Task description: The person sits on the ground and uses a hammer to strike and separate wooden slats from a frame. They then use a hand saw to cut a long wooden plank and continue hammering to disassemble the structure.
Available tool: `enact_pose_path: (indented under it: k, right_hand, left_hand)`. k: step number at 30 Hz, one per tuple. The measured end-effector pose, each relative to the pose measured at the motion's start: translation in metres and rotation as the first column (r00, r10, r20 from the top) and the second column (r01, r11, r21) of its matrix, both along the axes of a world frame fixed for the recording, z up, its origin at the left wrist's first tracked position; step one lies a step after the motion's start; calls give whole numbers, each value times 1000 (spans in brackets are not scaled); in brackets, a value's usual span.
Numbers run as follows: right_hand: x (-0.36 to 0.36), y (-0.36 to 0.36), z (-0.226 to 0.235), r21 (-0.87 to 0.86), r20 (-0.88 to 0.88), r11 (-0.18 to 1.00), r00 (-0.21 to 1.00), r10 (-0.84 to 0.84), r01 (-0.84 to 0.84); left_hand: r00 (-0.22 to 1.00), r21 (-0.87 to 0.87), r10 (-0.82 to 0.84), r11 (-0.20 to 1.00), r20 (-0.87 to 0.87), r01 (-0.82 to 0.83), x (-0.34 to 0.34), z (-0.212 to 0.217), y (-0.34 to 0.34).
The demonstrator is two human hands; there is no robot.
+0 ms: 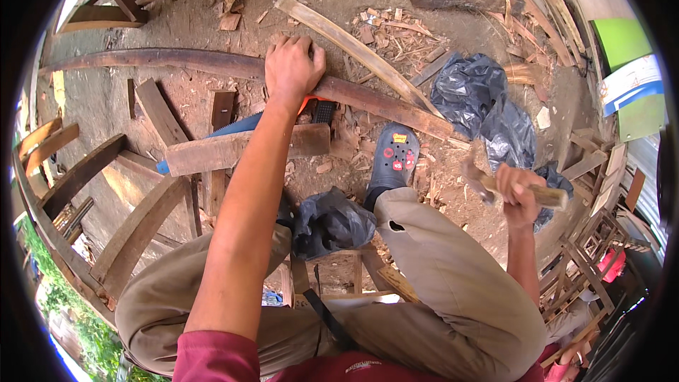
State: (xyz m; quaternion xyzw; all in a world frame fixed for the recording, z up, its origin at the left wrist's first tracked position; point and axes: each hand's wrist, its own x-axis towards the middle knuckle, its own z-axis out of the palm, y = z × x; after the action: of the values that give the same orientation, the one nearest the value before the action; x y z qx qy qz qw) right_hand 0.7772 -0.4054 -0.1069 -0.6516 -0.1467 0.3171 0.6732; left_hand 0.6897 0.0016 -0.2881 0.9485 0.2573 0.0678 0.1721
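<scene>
My left hand (293,67) is wrapped over a long dark wooden beam (385,107) that runs from the far left to the right of my foot. My right hand (520,194) is closed on the wooden handle of a hammer (553,198). The hammer's metal head, slightly blurred, points left, off the beam's splintered end. Under my left forearm lies a short wooden block (212,153). A saw with a blue blade (244,123) is partly hidden beneath the block and my arm, and an orange part shows beside my wrist.
Black plastic bags (470,88) lie to the right of the beam, another (332,223) between my legs. A pale wooden strip (353,49) crosses the far ground. Wood chips (382,32) litter the dirt. Curved wooden frames (138,233) stand at left. My clog (392,155) is near the beam.
</scene>
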Motion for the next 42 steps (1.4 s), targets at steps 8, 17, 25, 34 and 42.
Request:
enact_pose_path:
  k: [8,17,25,34,42]
  right_hand:
    - [-12,49,-1,127,125,983,985,119,-135]
    - [-8,90,17,188,196,939,948,251,-288]
    - [-17,90,-2,-66,210,941,918,337,-331]
    - [-32,178,-55,-562,338,761,750,569,-324]
    - [-36,201,-75,-261,498,913,766,407,-315]
  left_hand:
    - [873,8,0,1000,488,-4,2,16,-27]
    - [968,-997,252,-67,7,25,-57,92,-177]
    - [993,-998,112,-49,25,30,-76,75,-137]
    - [952,5,12,1000,307,-14,-7,18,-30]
    - [981,57,50,996,189,-62,1,-9,-26]
